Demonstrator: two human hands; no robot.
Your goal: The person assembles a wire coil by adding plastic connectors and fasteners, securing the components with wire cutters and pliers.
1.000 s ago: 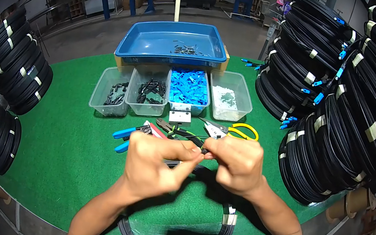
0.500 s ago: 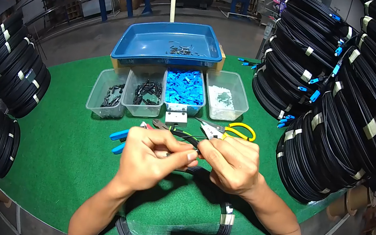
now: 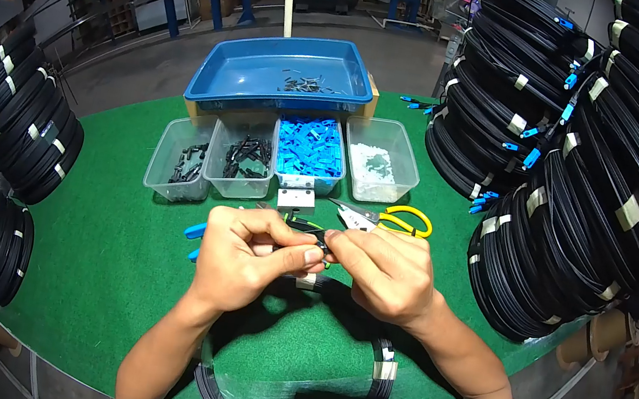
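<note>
My left hand (image 3: 246,259) pinches a small black piece (image 3: 320,244), thumb against forefinger. Fingers of my right hand (image 3: 386,278) close on the same spot from the right, and the two hands nearly touch. What lies between the fingertips is mostly hidden. A coil of black cable (image 3: 380,396) with pale tape bands lies below and between my forearms. Just beyond my hands are yellow-handled scissors (image 3: 409,219) and blue tool handles (image 3: 196,231), partly covered by my left hand.
Four clear bins hold black parts (image 3: 190,165), more black parts (image 3: 249,158), blue connectors (image 3: 310,147) and white pieces (image 3: 372,162). Behind them stands a blue tray (image 3: 217,77). Stacked cable coils rise at the right (image 3: 610,180) and left (image 3: 19,124).
Both hands have shifted slightly left with the small piece between them. The view has also moved a little. More of the coil's top tape band shows below my fingers.
</note>
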